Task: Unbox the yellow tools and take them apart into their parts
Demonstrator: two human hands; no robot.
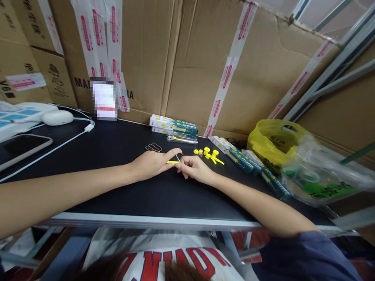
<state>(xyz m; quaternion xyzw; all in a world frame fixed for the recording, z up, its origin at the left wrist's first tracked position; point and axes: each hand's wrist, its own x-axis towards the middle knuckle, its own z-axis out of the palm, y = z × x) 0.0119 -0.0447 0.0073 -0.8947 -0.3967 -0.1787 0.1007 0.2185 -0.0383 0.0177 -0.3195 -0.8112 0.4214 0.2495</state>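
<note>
Near the middle of the black table, my two hands meet at the fingertips. My left hand is closed on a thin yellow stick that points to the right. In the pinched fingers of my right hand is a thin bent metal wire, which meets the stick's end. Whether the two are joined I cannot tell. Behind my left hand lie several bent wire pieces. Small yellow plastic parts, some round and some stick-shaped, are grouped behind my right hand, beside a few tiny metal springs.
Printed narrow boxes are stacked at the back, a clear plastic case before them. More boxes run along the right, beside a yellow bag and a clear bag. A phone, cables and a power strip occupy the left.
</note>
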